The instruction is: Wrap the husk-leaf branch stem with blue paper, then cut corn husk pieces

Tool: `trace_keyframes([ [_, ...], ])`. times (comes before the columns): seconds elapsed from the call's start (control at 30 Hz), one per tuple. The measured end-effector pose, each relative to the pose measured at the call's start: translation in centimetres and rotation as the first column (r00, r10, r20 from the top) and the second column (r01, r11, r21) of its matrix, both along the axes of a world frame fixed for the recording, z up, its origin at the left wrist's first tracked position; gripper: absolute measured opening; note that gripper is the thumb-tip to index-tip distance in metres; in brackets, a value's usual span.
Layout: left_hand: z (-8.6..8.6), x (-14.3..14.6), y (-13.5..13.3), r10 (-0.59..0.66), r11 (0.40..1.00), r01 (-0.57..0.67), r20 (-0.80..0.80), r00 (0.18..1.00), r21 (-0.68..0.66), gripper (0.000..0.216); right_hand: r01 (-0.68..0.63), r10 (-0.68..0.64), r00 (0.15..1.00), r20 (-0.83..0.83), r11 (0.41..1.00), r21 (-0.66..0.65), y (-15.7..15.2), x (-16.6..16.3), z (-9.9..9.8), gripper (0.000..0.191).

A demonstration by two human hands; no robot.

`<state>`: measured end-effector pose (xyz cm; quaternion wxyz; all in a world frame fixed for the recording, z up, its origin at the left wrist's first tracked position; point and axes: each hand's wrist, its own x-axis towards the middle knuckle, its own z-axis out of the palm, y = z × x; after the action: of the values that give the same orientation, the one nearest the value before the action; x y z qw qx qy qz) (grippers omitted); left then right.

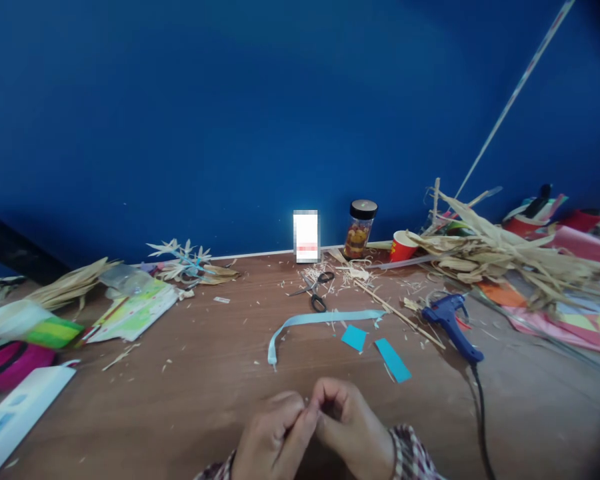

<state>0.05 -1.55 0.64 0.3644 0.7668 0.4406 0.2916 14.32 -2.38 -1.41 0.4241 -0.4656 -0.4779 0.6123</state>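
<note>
My left hand [275, 433] and my right hand [347, 423] meet at the fingertips near the front of the brown table. Both are closed in a pinch, and whatever is between the fingers is too small or hidden to make out. Just beyond them lie two blue pieces of paper or foam, a squarish piece [354, 338] and a longer strip [393, 361]. A pale blue ribbon [325, 318] curves across the table behind these. Farther back, black-handled scissors [316, 291] rest among straw-coloured scraps.
A blue glue gun [453, 327] with its cord lies to the right. Dried husks [500, 247] are heaped behind it. A lidded jar [360, 230] and a red paper cup [403, 246] stand near the blue wall. At left are a blue-and-cream husk flower [183, 261] and a patterned sheet [135, 312].
</note>
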Motion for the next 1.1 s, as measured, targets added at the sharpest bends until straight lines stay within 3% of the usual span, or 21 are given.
trace_keyframes([
  [0.13, -0.6, 0.2, -0.7, 0.078, 0.993, -0.087, 0.105, 0.991, 0.080, 0.036, -0.149, 0.126, 0.975, -0.182, 0.982, -0.118, 0.2, 0.0, -0.4, 0.039],
  [0.2, -0.9, 0.2, -0.7, 0.115, 0.991, -0.125, 0.151, 0.982, 0.057, 0.037, -0.171, 0.136, 0.964, -0.228, 0.975, -0.140, 0.4, -0.1, -0.5, 0.041],
  [0.33, -1.3, 0.0, 0.7, 0.189, 0.977, -0.159, 0.224, 0.956, -0.145, 0.041, -0.116, 0.091, 0.974, -0.207, 0.987, -0.112, 1.3, -0.4, -0.2, 0.038],
  [0.43, -1.2, -0.1, 2.4, 0.275, 0.958, -0.240, 0.274, 0.921, -0.154, 0.033, -0.021, 0.010, 0.990, -0.140, 0.997, -0.072, 2.5, -0.4, 0.1, 0.033],
  [0.6, -0.4, -0.1, 4.5, 0.109, 0.992, -0.125, 0.333, 0.937, 0.029, 0.023, 0.033, -0.031, 0.995, -0.094, 0.999, 0.016, 4.5, -0.1, -0.2, 0.029],
  [0.73, -0.4, 0.0, 5.8, 0.040, 0.995, -0.066, 0.299, 0.954, 0.079, 0.022, 0.038, -0.038, 0.999, -0.026, 0.999, 0.014, 5.7, 0.1, -0.9, 0.028],
  [0.97, -2.8, -0.7, 7.4, 0.048, 0.991, -0.091, 0.367, 0.929, 0.100, 0.018, 0.124, -0.124, 0.992, 0.005, 0.992, 0.002, 6.7, -0.3, -1.8, 0.032],
  [1.1, -4.4, -1.0, 7.6, 0.036, 0.990, -0.084, 0.381, 0.924, 0.110, 0.021, 0.010, -0.017, 0.997, -0.070, 0.995, -0.098, 7.2, 0.0, -2.3, 0.038],
])
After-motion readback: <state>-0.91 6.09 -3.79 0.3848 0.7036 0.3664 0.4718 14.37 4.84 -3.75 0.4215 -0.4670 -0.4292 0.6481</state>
